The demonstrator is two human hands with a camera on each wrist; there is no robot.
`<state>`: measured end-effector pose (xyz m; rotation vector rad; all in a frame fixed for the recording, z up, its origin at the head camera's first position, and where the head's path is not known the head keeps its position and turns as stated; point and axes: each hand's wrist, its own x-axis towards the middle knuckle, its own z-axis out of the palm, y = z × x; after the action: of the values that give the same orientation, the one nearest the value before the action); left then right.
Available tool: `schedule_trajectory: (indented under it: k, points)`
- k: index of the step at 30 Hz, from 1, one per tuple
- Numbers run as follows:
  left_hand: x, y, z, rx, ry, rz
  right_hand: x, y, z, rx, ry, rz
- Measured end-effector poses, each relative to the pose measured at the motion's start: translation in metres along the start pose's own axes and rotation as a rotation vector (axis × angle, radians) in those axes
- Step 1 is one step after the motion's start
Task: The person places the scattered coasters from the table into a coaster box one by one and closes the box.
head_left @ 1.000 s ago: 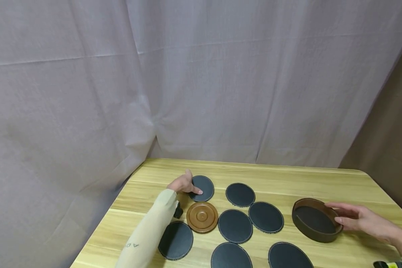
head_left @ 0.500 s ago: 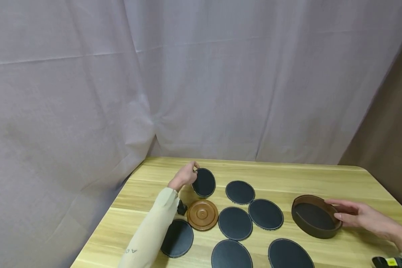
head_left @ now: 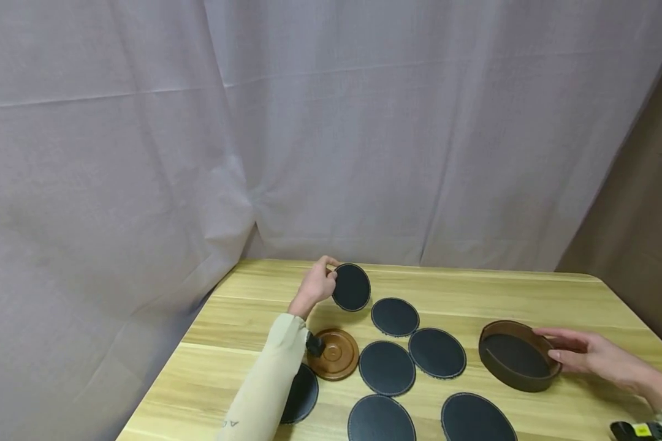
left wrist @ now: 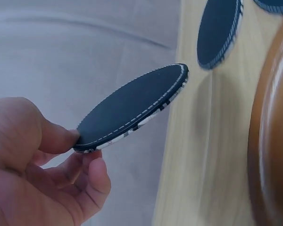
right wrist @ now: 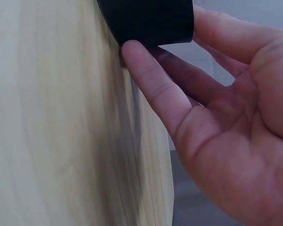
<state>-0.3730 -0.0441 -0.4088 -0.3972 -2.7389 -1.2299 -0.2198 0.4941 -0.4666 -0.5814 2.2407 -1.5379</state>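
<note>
By the left hand (head_left: 317, 283), a round black coaster (head_left: 352, 288) is pinched at its stitched edge and held tilted above the far left part of the wooden table (head_left: 474, 294). It can be judged light, fairly stiff and hardly fragile, best taken by its rim. The round holder (head_left: 521, 381) is gripped at its wall by the right hand (head_left: 598, 360), though how firmly cannot quite be told.

tray (right wrist: 151, 21) cropped in right wrist view
</note>
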Motion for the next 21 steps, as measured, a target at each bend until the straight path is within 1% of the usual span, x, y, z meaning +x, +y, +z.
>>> schedule_trajectory:
  k: [4,11,17,21]
  points:
    - [-0.001,0.008,0.011,-0.063,0.023,0.007,0.002,0.001,0.001,0.007,0.015,0.015]
    - [-0.007,0.022,0.025,-0.235,0.024,-0.036,0.002,0.000,0.001,-0.001,0.026,0.003]
    - [-0.011,0.037,0.037,-0.317,0.057,-0.013,0.003,-0.002,0.000,0.019,0.011,0.004]
    - [-0.013,0.047,0.046,-0.375,0.059,-0.007,0.003,-0.003,0.001,-0.008,0.033,0.011]
